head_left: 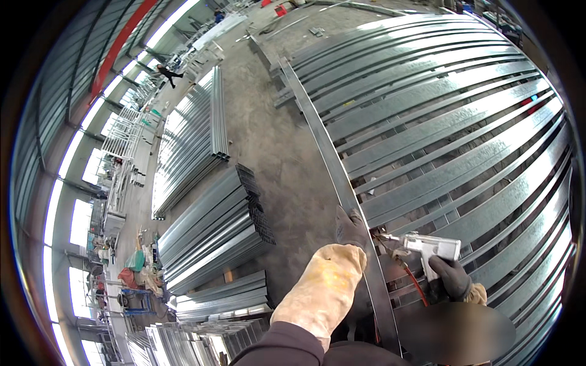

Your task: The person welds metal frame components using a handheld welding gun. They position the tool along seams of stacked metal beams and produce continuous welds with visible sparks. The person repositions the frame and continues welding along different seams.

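Observation:
My left hand (351,227), in a dark glove below a tan protective sleeve, grips the long metal rail (321,135) along the near side of a slatted metal frame (403,149). My right hand (450,277), also gloved, is closed around the handle of a silver pistol-shaped welding gun (432,246). The gun's thin nozzle points left at the rail, close beside my left hand. A red hose (416,284) hangs below the gun. A blurred patch hides my right forearm.
Stacks of metal tubes (189,137) and channel profiles (210,222) lie on the concrete floor (274,165) to the left. White frames (125,137) and a workbench line the windowed wall. Another person (168,75) in dark clothes is far off.

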Demonstrator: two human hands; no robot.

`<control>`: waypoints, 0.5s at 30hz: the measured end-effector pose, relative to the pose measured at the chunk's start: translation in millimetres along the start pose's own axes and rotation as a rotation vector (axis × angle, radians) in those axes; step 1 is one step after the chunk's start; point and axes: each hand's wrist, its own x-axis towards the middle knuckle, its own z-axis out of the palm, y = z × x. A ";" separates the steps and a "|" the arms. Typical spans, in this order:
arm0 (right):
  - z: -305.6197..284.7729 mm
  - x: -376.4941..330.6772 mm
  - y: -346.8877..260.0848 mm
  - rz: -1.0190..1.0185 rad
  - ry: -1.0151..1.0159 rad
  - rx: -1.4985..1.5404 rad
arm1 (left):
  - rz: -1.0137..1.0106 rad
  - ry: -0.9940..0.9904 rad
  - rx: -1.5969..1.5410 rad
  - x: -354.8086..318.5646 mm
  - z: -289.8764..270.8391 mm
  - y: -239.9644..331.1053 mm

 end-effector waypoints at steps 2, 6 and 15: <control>-3.7 2.1 11.2 -0.001 -0.003 0.015 | 0.024 0.033 -0.009 4.0 -8.9 -6.7; -17.2 -11.7 15.6 0.085 0.032 0.045 | 0.059 0.076 0.004 0.2 0.3 -17.6; -22.6 -10.8 10.5 0.102 -0.026 -0.005 | 0.197 0.232 0.184 -0.8 22.4 -39.8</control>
